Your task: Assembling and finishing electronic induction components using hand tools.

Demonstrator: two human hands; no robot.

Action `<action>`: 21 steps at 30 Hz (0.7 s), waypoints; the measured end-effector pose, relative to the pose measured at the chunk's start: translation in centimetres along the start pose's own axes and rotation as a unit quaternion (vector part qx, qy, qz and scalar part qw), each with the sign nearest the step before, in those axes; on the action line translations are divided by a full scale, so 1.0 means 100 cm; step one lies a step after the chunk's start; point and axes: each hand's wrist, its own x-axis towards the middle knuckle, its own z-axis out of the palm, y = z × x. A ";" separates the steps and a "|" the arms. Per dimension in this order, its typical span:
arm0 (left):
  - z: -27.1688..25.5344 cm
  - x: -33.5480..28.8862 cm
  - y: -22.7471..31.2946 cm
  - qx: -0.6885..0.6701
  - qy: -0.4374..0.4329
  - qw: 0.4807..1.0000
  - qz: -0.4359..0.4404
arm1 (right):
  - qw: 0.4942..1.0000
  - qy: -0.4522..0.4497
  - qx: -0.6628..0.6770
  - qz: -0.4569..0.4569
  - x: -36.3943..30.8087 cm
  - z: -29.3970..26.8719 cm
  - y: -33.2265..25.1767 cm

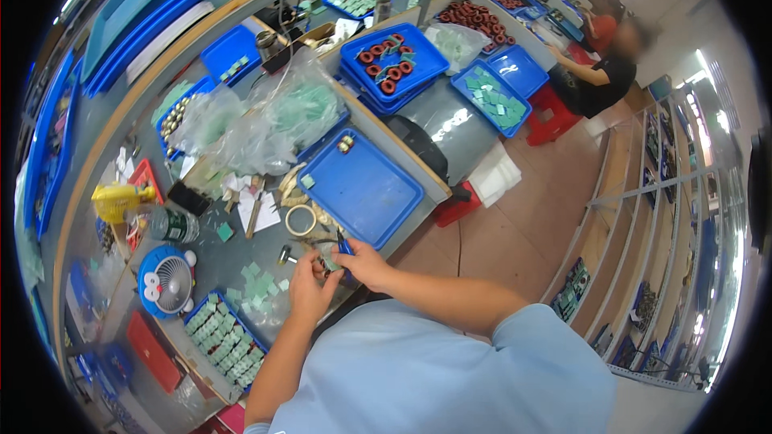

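Observation:
My right hand (367, 265) is closed around a small hand tool with blue handles (345, 246), which looks like pliers or cutters. Its dark tip points toward the bench, up and left. Close beside it, my left hand (310, 285) pinches a small part (325, 270) that seems to have a copper-coloured piece; the fingers cover most of it. Left of these fingers a small metal-topped object (286, 255) stands on the bench. Just beyond both hands lie a tape roll (288, 222) and a large blue tray (362, 193), with one small wound coil (346, 144) near its far corner.
Loose green squares (261, 288) lie left of my hands, near a blue fan (170, 281) and a filled tray (227, 343). A plastic bottle (177, 225) and plastic bags (277, 112) stand farther off. Red rings fill a stacked tray (426, 52). Another person (615, 72) sits far right.

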 end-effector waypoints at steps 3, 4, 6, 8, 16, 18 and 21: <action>0.000 -0.007 0.002 -0.016 0.017 0.998 0.060 | 1.000 -0.001 -0.007 0.001 0.017 -0.011 0.007; 0.002 -0.007 0.001 -0.010 0.023 0.998 0.051 | 1.000 -0.007 -0.021 0.020 0.019 -0.010 0.009; 0.004 -0.011 -0.009 -0.058 0.034 0.997 0.035 | 0.998 0.006 -0.055 0.027 0.028 -0.016 -0.002; 0.002 -0.017 -0.024 -0.033 0.048 0.998 0.019 | 0.970 0.098 -0.223 -0.025 0.056 -0.033 -0.025; -0.011 -0.106 -0.086 0.064 -0.044 0.983 -0.169 | 0.834 0.182 -0.420 -0.307 0.229 -0.056 -0.065; -0.011 -0.127 -0.090 0.067 -0.050 0.970 -0.226 | 0.808 0.199 -0.463 -0.304 0.259 -0.050 -0.060; -0.011 -0.150 -0.086 0.066 -0.036 0.948 -0.308 | 0.808 0.192 -0.478 -0.286 0.289 -0.039 -0.037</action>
